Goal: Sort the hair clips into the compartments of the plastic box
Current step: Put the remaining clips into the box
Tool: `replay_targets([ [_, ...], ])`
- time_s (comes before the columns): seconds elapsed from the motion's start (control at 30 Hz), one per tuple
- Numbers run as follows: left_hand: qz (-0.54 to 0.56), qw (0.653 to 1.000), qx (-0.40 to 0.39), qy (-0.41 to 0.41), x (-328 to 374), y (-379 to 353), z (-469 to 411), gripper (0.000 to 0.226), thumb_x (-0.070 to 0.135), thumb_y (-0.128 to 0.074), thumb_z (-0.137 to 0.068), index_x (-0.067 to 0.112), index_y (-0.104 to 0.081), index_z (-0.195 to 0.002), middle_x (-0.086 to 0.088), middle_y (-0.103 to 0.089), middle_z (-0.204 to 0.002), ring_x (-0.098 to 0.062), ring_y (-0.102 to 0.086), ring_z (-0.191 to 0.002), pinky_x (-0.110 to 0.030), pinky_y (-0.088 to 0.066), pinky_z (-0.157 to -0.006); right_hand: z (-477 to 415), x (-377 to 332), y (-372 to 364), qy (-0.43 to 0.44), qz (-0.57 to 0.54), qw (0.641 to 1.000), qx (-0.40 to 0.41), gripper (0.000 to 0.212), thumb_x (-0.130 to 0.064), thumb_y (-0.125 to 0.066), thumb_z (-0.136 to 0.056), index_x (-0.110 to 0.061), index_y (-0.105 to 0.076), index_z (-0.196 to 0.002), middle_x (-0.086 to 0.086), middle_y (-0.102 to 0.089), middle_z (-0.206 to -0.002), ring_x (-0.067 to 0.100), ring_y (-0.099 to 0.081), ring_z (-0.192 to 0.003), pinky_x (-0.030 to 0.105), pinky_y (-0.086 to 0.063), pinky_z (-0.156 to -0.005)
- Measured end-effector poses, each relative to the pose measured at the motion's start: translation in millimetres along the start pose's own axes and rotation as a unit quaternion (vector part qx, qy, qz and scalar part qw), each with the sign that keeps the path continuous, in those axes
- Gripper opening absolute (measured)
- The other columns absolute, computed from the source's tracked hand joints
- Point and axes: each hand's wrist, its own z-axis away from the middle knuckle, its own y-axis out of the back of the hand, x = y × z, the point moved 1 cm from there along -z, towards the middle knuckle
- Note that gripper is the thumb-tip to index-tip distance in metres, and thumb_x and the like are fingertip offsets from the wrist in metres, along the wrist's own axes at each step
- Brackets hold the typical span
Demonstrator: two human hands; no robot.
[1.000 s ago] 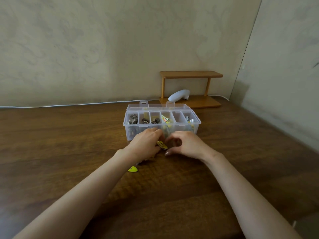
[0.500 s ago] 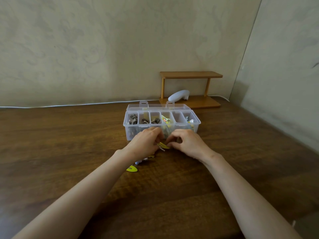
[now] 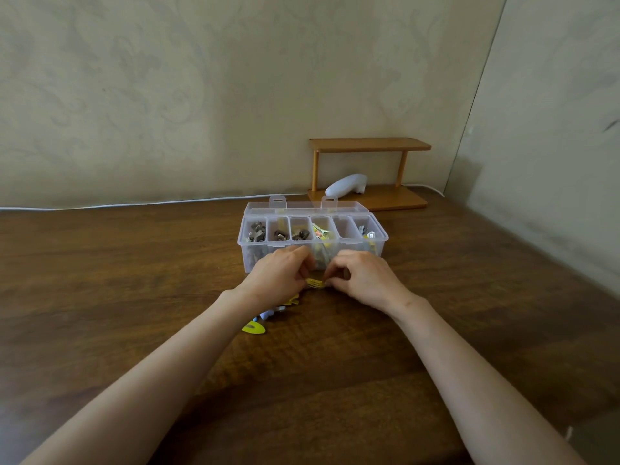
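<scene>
Centre frame, just below the plastic box [image 3: 255, 244], my left hand [image 3: 278, 277] and right hand [image 3: 364, 280] pinch one yellow hair clip [image 3: 315, 282] by its ends. Looks light, thin, springy; I'd grip the flat edges.

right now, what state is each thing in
plastic box: lid open, folded back
fifth compartment from the left: looks empty
yellow hair clip: pinched between both hands
left hand: pinches the clip's left end
right hand: pinches its right end
yellow snap clip: lying loose on the table
clip pile: unsorted, partly under left wrist
</scene>
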Motion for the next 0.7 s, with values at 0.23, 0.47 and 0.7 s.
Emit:
replay_targets([
  [0.23,-0.013,1.000,-0.025,-0.001,-0.5,0.1,0.2,0.028,0.015,-0.061,-0.085,0.018,-0.054,-0.111,0.002,-0.064,-0.109,-0.015,-0.060,-0.101,-0.040,-0.052,-0.085,0.5,-1.7,0.4,-0.001,-0.001,1.000,-0.016,0.017,-0.030,-0.065,-0.086,-0.023,-0.069,-0.102,-0.009,-0.058,-0.098,0.005,-0.048,-0.087,0.020,-0.031,-0.065],
  [0.47,0.000,0.999,-0.032,-0.001,1.6,1.0,0.7,0.028,0.016,-0.061,-0.086,0.017,-0.049,-0.112,0.005,-0.065,-0.103,-0.015,-0.059,-0.098,-0.041,-0.052,-0.085,1.7,2.8,9.6,-0.024,-0.071,0.997,-0.008,0.005,-0.022,-0.066,-0.085,-0.020,-0.068,-0.088,-0.009,-0.058,-0.087,0.007,-0.053,-0.082,0.022,-0.041,-0.069],
  [0.7,-0.014,0.999,-0.035,-0.005,1.5,-0.4,-0.1,0.022,0.015,-0.059,-0.086,0.018,-0.053,-0.107,0.004,-0.064,-0.104,-0.013,-0.059,-0.096,-0.038,-0.053,-0.082,6.5,17.7,36.0,-0.097,-0.304,0.925,0.209,0.008,-0.013,-0.064,-0.087,-0.018,-0.063,-0.081,0.001,-0.065,-0.077,0.007,-0.058,-0.063,0.011,-0.042,-0.050],
])
